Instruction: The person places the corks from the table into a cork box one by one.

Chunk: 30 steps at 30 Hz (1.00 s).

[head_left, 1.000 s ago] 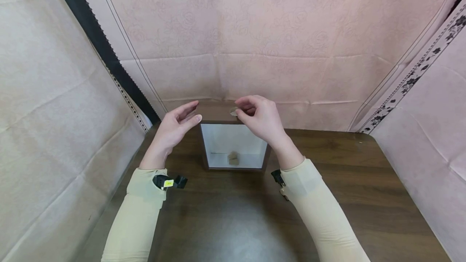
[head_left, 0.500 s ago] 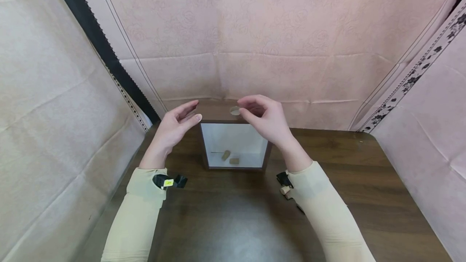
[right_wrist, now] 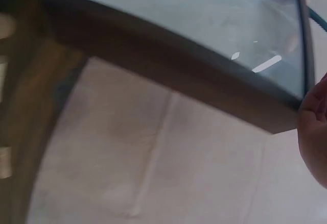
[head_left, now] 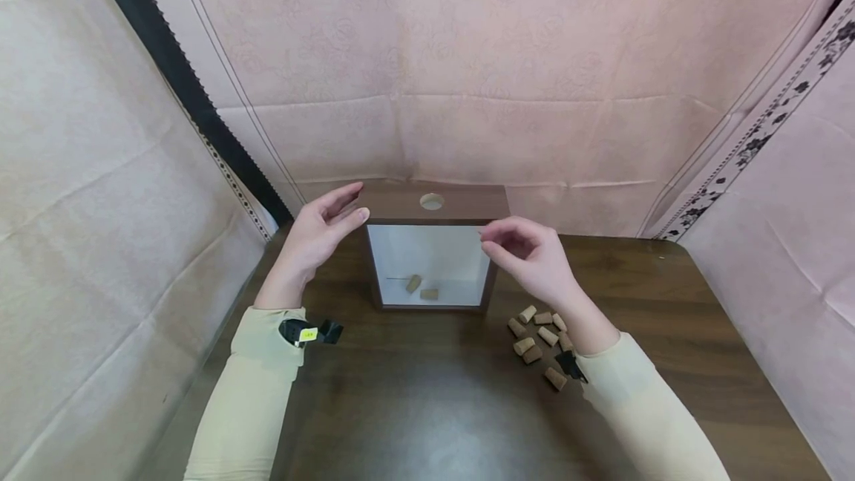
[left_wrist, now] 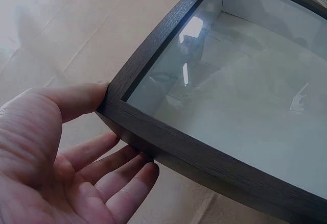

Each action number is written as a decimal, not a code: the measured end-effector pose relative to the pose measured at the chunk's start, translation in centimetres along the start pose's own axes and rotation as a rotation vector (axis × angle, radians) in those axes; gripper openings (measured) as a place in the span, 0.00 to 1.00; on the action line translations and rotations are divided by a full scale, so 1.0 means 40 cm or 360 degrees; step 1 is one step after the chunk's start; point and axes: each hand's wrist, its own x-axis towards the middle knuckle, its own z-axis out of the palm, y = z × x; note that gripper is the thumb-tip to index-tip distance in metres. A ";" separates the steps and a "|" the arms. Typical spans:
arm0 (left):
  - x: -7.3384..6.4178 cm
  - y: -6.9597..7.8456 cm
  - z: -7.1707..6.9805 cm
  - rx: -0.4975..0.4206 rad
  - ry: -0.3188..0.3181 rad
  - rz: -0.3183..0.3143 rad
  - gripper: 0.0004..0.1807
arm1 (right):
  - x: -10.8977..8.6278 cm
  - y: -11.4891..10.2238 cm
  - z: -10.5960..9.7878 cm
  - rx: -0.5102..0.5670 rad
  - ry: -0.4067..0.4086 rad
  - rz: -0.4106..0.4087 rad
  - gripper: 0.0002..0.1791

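Note:
A shadow-box frame with dark wood edges and a glass front stands upright on the table, a round hole in its top. Two corks lie inside on its floor. My left hand holds the box's upper left edge; in the left wrist view the thumb touches the front corner and the fingertips the side wall. My right hand, fingers loosely curled and holding nothing visible, is in front of the box's right side. Below it several loose corks lie on the table.
The brown wooden table carries the box near its far edge. Pale cloth hangs behind and along both sides. A black wrist strap sits on the left sleeve, and another on the right one.
One cork seen falling has settled beside another inside the box. My right hand has moved from the top hole rightward and down, uncovering the loose corks. The left hand has stayed put.

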 end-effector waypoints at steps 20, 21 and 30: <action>0.000 0.005 0.001 -0.0039 -0.0036 -0.0014 0.35 | -0.293 0.209 -0.163 -0.0275 -0.0596 0.0483 0.10; 0.000 0.005 0.001 -0.0036 -0.0035 -0.0014 0.35 | -0.306 0.215 -0.168 -0.0277 -0.0613 0.0486 0.11; 0.000 0.001 -0.003 -0.0033 -0.0020 -0.0024 0.35 | -0.387 0.224 -0.202 -0.0299 -0.0698 0.0500 0.12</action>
